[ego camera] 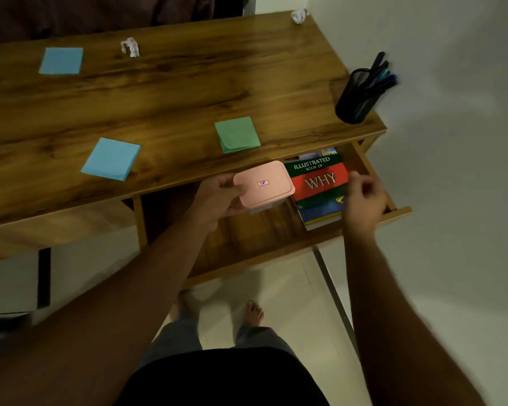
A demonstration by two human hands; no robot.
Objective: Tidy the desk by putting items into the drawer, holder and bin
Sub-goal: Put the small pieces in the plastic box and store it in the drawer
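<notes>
My left hand (217, 197) grips a pink-lidded box (264, 184) by its left side, holding it over the open drawer (247, 238) under the desk's right end. A stack of books (320, 186), topped by a red and green "WHY" book, lies in the drawer's right part. My right hand (364, 200) hovers over the books' right edge with fingers loosely curled and blurred, holding nothing I can see. On the desk lie two blue sticky-note pads (111, 159) (61, 60), a green pad (237, 134) and two crumpled paper balls (131, 47) (298, 16). A black mesh pen holder (355, 98) stands at the right edge.
The wooden desk (173, 92) stands against a white wall on the right. The drawer front (398, 213) juts out toward me. A metal desk leg (335, 300) slants down to the tiled floor, where my bare feet stand below the drawer.
</notes>
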